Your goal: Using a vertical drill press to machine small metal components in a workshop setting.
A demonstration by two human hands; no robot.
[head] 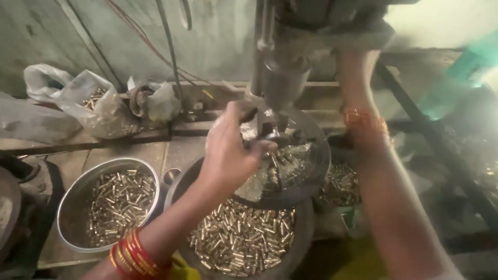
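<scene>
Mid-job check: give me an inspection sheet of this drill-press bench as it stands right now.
Surface: worn bench top, dusty.
Job's things: round press table with a fixture under the spindle; front bowl and left bowl hold small brass pieces; more brass pieces lie at right.
Clutter: plastic bags at the back, one with brass parts.
Grippers: left hand at the fixture, fingers pinched; right hand hidden behind the machine head, forearm raised.
Cables: dark and red wires down the wall.
Surroundings: grey wall, dark metal frame at right.
</scene>
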